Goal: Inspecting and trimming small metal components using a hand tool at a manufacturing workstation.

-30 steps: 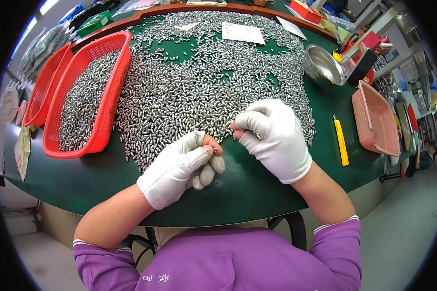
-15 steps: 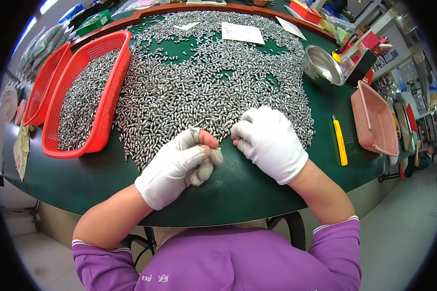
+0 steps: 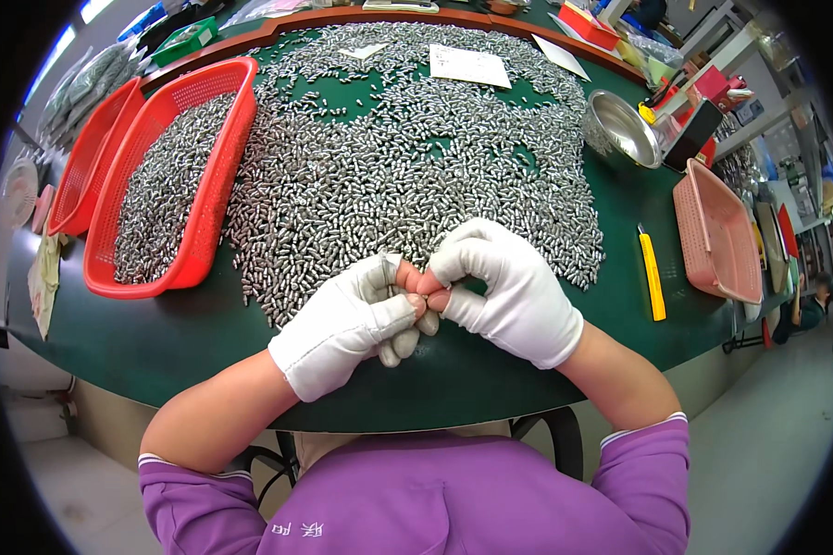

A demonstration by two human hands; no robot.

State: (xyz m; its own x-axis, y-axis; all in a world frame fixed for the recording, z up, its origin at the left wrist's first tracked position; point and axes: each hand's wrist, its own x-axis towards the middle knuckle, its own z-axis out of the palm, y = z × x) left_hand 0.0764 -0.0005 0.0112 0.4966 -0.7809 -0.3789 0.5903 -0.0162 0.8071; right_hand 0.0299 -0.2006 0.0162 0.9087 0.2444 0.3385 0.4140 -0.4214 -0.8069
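My left hand [image 3: 342, 324] and my right hand [image 3: 514, 296], both in white gloves with some bare fingertips, meet over the near edge of the spread metal pieces. Thumb and forefinger of each are pinched, tips touching the other hand's. Whatever lies between them is too small or covered to make out. Beyond the hands, a wide layer of small silvery cylindrical metal pieces [image 3: 389, 176] covers much of the green table [image 3: 491, 393]. To the left, a red plastic basket [image 3: 215, 199] holds a heap of similar pieces.
A second red basket [image 3: 76, 190] stands farther left. On the right are a steel bowl [image 3: 631, 129], a yellow utility knife [image 3: 652, 277] and a pink basket [image 3: 713, 231]. Paper sheets, including a white one [image 3: 469, 65], lie on the far pieces. A wooden rim [image 3: 342, 16] borders the table's far side.
My right hand has come down and left from the edge of the pieces, so its fingertips now touch those of my left hand. The view has shifted slightly.
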